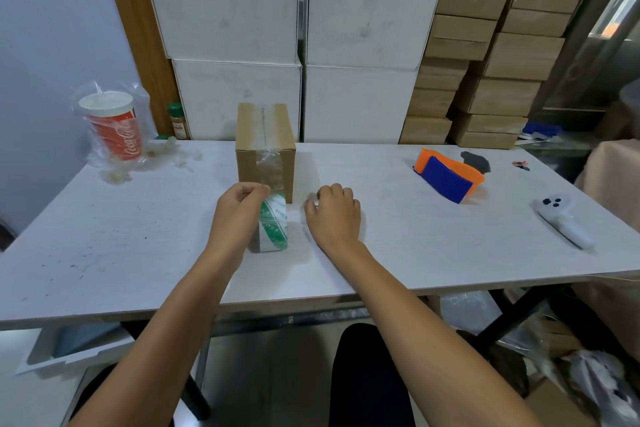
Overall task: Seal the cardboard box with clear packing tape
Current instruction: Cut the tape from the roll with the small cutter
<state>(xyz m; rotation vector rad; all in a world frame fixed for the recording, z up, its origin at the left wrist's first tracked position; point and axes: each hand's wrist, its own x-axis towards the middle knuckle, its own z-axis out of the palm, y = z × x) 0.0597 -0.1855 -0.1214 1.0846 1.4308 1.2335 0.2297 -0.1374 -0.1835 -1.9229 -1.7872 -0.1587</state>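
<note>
A: Any text here?
B: "Coca-Cola" script, white on the red cup (116,130). The tape roll (273,222) has green print, partly "HIABL…", rest unreadable.
A: The spice jar (177,121)?
B: Label too blurred.

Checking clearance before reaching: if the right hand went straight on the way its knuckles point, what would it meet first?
Probably the cardboard box: the right hand points up-left toward its near right corner. Depth is unclear; it could slip past along the box's right side.

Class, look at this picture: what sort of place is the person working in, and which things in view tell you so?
Probably a small packing or stockroom area. Stacked brown cartons and white boxes fill the wall behind the table, and a cardboard box is being taped with a tape roll.
</note>
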